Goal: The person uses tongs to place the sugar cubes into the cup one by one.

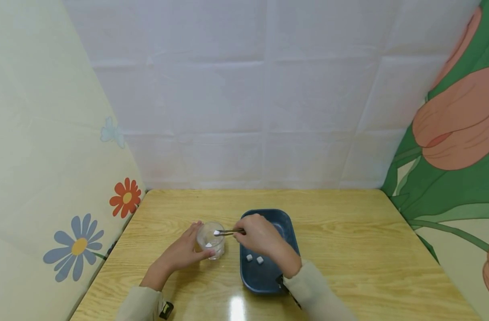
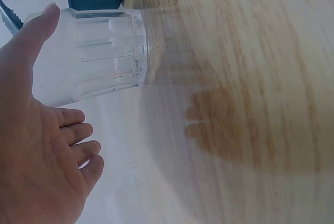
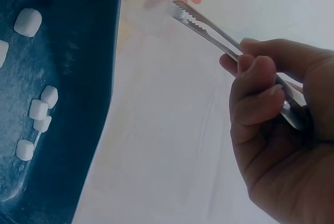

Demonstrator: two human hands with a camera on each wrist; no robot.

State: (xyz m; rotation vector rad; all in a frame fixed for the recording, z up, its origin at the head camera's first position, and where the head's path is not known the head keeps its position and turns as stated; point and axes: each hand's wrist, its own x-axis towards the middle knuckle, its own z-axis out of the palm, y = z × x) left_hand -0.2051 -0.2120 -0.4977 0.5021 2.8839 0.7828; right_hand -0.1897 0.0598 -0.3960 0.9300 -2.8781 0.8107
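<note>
A plain white sheet [image 1: 264, 98] fills the upper middle of the head view, flanked by a flower-printed cloth [image 1: 35, 147] at left and a tulip-printed cloth [image 1: 455, 118] at right, with a wood-grain table [image 1: 349, 267] across the lower part. The item under inspection, a white cube [image 1: 217, 233], is at lower centre, over the mouth of a clear glass [image 2: 88, 57] and pinched between the toothed tips of metal tongs [image 3: 216, 44]. The right hand [image 1: 260, 234] grips the tongs, fingers curled round the arms. The glass stands upright with further white pieces inside, low down in the left wrist view. The left hand [image 1: 180, 254] is to its left in the head view, thumb against the glass, fingers relaxed; no firm clasp is evident. Just right of the glass is a dark blue tray [image 1: 264, 281] bearing loose cubes [image 3: 28, 22]; six show at the left of the right wrist view, one cut by the edge. Assessment: the tips appear well placed, but the cube should be well inside the rim before pressure comes off. Lowering the tips a little would likely limit bounce, and easing the squeeze gradually should keep the cube from springing sideways. Steady, light contact from the left hand seems sufficient; a hard push could tip the glass. Tong arms are best kept clear of the rim, since a knock might shift it.
</note>
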